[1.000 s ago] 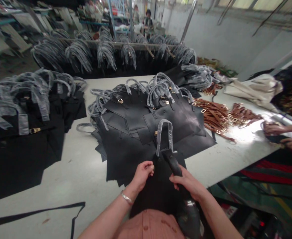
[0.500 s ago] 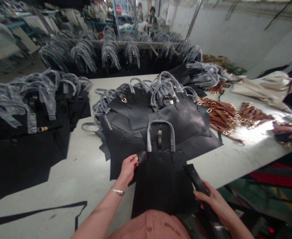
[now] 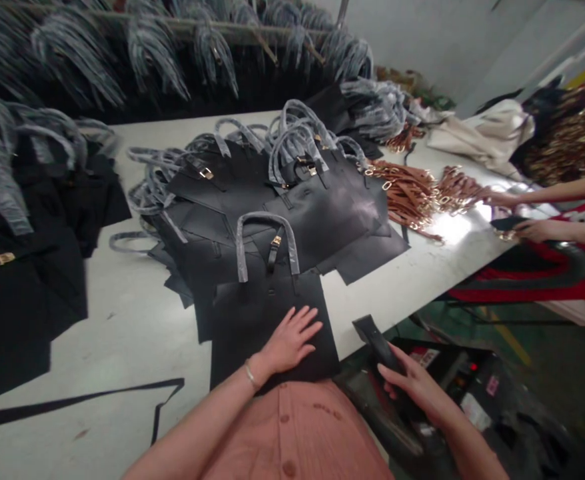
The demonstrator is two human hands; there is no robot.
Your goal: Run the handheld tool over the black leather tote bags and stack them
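Note:
My left hand point(image 3: 292, 341) lies flat with fingers spread on a black handbag point(image 3: 242, 333) in front of me. The bag's plastic-wrapped handle point(image 3: 242, 233) points away from me, beside a short strap with a gold buckle point(image 3: 276, 241). Off the bag's right side, my right hand point(image 3: 407, 380) is wrapped around a black nozzle-like tool point(image 3: 375, 337) with a flat, slanted end. It is held over the table's edge, apart from the bag. The tool's lower part runs down under my hand and is hard to make out.
More black bags point(image 3: 332, 207) are piled beyond, others at left point(image 3: 7, 320). Brown straps with gold clasps point(image 3: 407, 193) lie right, near a co-worker's hands point(image 3: 532, 230). A black strap point(image 3: 97, 393) lies on the table point(image 3: 142, 333). Below right is a black machine point(image 3: 452, 373) with a red light.
My left hand has let go of the bag's upper left edge and now lies flat on its front. The view has tilted down and right. The nozzle tool is now farther from the bag.

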